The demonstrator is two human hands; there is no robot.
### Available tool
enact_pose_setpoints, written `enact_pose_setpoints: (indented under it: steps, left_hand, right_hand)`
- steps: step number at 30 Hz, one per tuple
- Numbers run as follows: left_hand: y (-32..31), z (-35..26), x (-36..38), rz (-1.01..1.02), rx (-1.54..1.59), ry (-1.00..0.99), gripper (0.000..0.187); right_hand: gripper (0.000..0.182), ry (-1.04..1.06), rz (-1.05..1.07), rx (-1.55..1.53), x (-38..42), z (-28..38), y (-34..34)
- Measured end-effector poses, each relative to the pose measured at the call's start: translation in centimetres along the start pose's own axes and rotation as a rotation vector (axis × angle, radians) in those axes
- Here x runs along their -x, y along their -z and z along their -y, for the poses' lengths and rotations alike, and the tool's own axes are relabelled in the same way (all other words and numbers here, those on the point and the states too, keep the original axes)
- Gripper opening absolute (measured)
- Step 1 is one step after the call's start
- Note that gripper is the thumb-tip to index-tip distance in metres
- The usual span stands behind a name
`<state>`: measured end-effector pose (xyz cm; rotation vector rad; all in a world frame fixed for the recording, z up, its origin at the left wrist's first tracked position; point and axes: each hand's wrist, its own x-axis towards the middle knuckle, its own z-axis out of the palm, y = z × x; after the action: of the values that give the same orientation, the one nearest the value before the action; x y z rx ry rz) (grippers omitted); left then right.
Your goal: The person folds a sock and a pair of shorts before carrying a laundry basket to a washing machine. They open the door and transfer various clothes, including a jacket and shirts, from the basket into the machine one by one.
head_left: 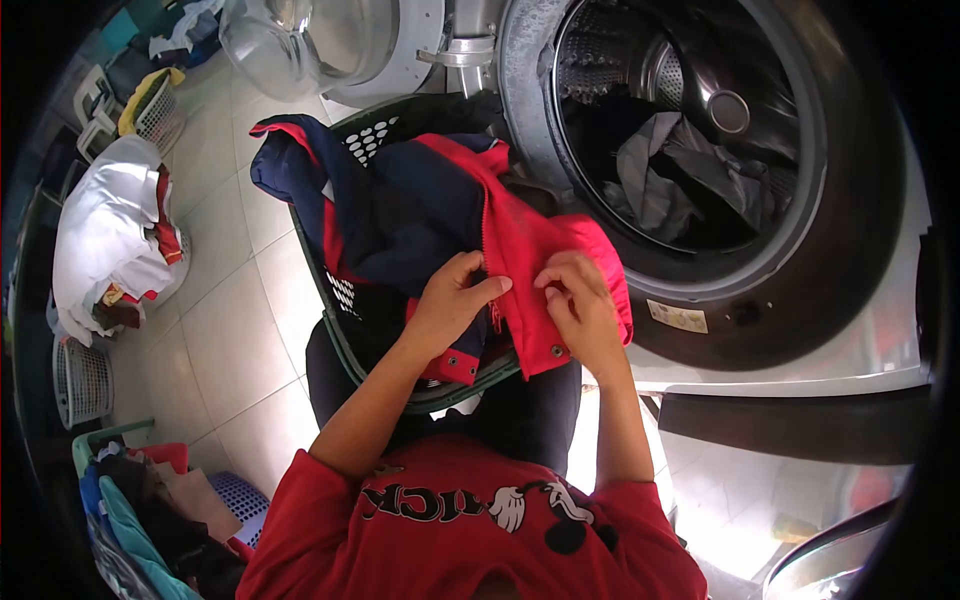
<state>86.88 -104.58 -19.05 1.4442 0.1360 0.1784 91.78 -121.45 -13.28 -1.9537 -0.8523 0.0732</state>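
A navy and red jacket (530, 250) with a zipper and snap buttons lies spread over a dark green laundry basket (345, 350). My left hand (452, 305) pinches the jacket's edge by the zipper, thumb resting on the red side. On the red panel, my right hand (580, 305) has its fingers curled in, gripping the cloth; its fingertips are partly hidden. The zipper's red pull (495, 317) hangs just below the left thumb. Darker clothes show beneath the jacket inside the basket.
A front-loading washer's drum (690, 90) stands open at the right, with a grey garment (665, 170) and dark cloth inside. Its round door (320, 45) is swung out to the left. White laundry (110, 230) is heaped at the left, and a crate of clothes (150, 520) sits lower left.
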Motion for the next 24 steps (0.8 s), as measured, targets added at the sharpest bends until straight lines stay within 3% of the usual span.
enact_pose_setpoints:
  steps: [1,2,3,5,6,11,12,16,18,24]
  left_hand:
    - [0.1,-0.3,0.1,0.013,-0.041,0.024,0.022]
    - [0.2,-0.7,0.1,0.027,-0.082,0.048,0.024]
    - [0.1,-1.3,0.2,0.027,-0.082,0.048,0.024]
    - [0.1,-2.4,0.2,-0.019,0.094,0.175,0.032]
    - [0.2,-2.6,0.2,-0.020,0.091,0.167,0.032]
    - [0.3,-2.3,0.8,-0.026,0.042,0.065,0.042]
    - [0.8,-3.4,1.3,0.054,0.093,0.173,0.035]
    - [1.1,-3.9,2.1,0.118,0.052,0.235,0.036]
    - [1.1,-3.7,2.4,0.156,-0.045,0.105,0.054]
    - [1.5,-4.0,3.6,0.094,0.014,0.073,0.065]
  right_hand:
    - [0.013,0.258,-0.158,0.452,0.0,1.2,0.3]
    - [0.018,0.350,-0.111,0.519,0.1,2.0,0.8]
    - [0.018,0.351,-0.110,0.518,0.3,2.8,0.9]
    - [0.021,0.363,0.186,0.443,0.6,4.0,0.3]
    - [0.025,0.349,0.231,0.523,0.5,4.1,0.1]
    - [0.026,0.320,0.271,0.492,0.2,1.9,-0.5]
    - [0.025,0.331,0.257,0.458,0.2,1.5,-0.6]
    - [0.025,0.344,0.209,0.440,0.2,0.9,-1.1]
    - [0.024,0.362,0.184,0.422,0.1,0.9,-1.3]
    - [0.022,0.348,0.296,0.571,0.2,1.1,-1.2]
